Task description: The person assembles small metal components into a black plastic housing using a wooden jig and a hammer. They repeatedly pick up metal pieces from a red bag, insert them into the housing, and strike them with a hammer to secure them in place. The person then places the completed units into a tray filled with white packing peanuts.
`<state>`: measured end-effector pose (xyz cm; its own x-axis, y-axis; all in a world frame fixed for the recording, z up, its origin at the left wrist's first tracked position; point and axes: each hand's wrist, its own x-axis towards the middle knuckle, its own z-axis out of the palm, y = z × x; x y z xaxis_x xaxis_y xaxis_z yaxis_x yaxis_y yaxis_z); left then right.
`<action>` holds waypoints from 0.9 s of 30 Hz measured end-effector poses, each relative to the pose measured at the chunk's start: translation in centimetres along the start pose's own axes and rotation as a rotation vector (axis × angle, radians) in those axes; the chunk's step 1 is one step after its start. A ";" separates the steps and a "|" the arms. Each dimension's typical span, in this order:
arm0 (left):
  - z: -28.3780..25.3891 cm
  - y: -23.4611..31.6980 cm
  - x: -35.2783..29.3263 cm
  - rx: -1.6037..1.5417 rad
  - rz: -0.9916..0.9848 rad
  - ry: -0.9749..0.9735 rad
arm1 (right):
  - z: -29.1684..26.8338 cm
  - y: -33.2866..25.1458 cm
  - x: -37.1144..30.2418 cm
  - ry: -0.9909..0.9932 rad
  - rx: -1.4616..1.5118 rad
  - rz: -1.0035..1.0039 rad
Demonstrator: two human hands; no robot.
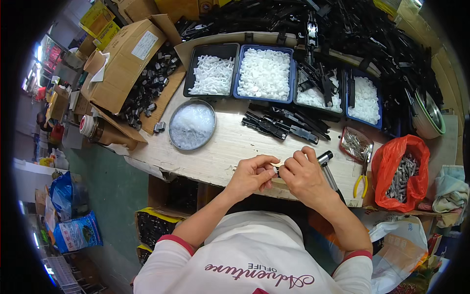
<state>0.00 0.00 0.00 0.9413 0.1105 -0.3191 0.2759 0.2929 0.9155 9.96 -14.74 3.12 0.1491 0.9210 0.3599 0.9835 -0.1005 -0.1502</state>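
Observation:
Close to the bench's near edge, my left hand (253,175) pinches a small white part (275,169) between thumb and fingers. My right hand (304,176) is closed right beside it, fingertips meeting the left hand's; what it grips is hidden by the fingers. A hammer-like tool (325,157) with a metal head lies just right of my right hand, its handle running toward the edge. Beyond both hands, several black elongated mechanisms (286,123) lie on the pale bench top (220,161).
White plastic pieces fill several trays (236,73) at the back, below a heap of black parts (367,34). A round dish (170,128) and a carton (128,54) stand left. Yellow-handled pliers (361,183), a small tray of pins (356,143) and a red bag (379,171) sit right.

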 end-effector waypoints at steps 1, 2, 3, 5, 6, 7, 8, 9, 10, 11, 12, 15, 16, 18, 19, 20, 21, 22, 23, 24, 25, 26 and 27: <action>0.0 0.0 0.0 -0.008 0.002 -0.003 | -0.1 0.1 0.1 -0.016 -0.012 -0.020; 0.1 0.0 -0.1 -0.016 0.003 -0.007 | -0.3 0.2 0.2 -0.032 -0.024 -0.040; -0.1 0.1 -0.1 -0.005 0.003 -0.004 | -0.3 0.2 0.4 -0.031 -0.024 -0.045; -0.3 0.3 -0.2 0.017 0.002 0.003 | -0.3 0.2 0.7 -0.029 -0.024 -0.056; -0.3 0.4 -0.2 0.014 0.000 0.002 | -0.3 0.2 0.7 -0.035 -0.024 -0.060; -0.3 0.4 -0.2 0.011 -0.001 0.002 | -0.4 0.2 0.8 -0.041 -0.025 -0.064; -0.3 0.4 -0.2 0.009 -0.003 0.001 | -0.4 0.3 0.9 -0.047 -0.025 -0.068; -0.3 0.4 -0.2 0.015 -0.001 0.002 | -0.4 0.2 0.9 -0.054 -0.027 -0.071; -0.3 0.3 -0.2 0.021 0.001 0.003 | -0.4 0.2 0.9 -0.061 -0.029 -0.074; -0.2 0.2 -0.2 0.028 0.003 0.004 | -0.4 0.2 0.9 -0.068 -0.031 -0.078; -0.1 0.2 -0.2 0.045 0.011 0.015 | -0.4 0.2 1.0 -0.081 -0.049 -0.092; 0.2 0.3 -0.2 0.099 0.025 0.040 | -0.8 0.2 1.2 -0.122 -0.102 -0.136; 0.3 0.2 -0.2 0.119 0.024 0.044 | -1.0 0.1 1.3 -0.137 -0.118 -0.152; 0.3 0.2 -0.2 0.147 0.009 0.041 | -1.1 -0.1 1.5 -0.158 -0.146 -0.177; 0.2 0.3 -0.2 0.154 -0.004 0.035 | -1.1 -0.1 1.6 -0.164 -0.158 -0.187; 0.1 0.3 -0.2 0.161 -0.017 0.028 | -1.0 -0.2 1.7 -0.170 -0.170 -0.197; 0.1 0.1 -0.2 0.145 -0.010 0.019 | -0.9 -0.3 1.7 -0.172 -0.168 -0.200; 0.2 -0.2 -0.1 0.128 -0.003 0.009 | -0.6 -0.6 1.6 -0.174 -0.166 -0.202; 0.2 -0.4 -0.1 0.112 0.005 -0.002 | -0.4 -0.7 1.6 -0.176 -0.164 -0.204; 0.2 -0.3 -0.1 0.117 -0.010 0.001 | -0.4 -0.6 1.7 -0.182 -0.129 -0.199; 0.1 -0.1 -0.2 0.122 -0.024 0.004 | -0.4 -0.4 1.8 -0.187 -0.094 -0.193; 0.1 0.0 -0.2 0.127 -0.038 0.006 | -0.4 -0.2 1.8 -0.193 -0.058 -0.187; -0.1 -0.2 -0.2 0.070 -0.010 -0.009 | -0.4 0.0 1.8 -0.159 0.035 -0.145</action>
<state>-0.23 -0.03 -0.17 0.9400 0.0991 -0.3266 0.2982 0.2268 0.9271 10.25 -13.23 4.17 -0.0143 0.9728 0.2311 0.9889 0.0480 -0.1406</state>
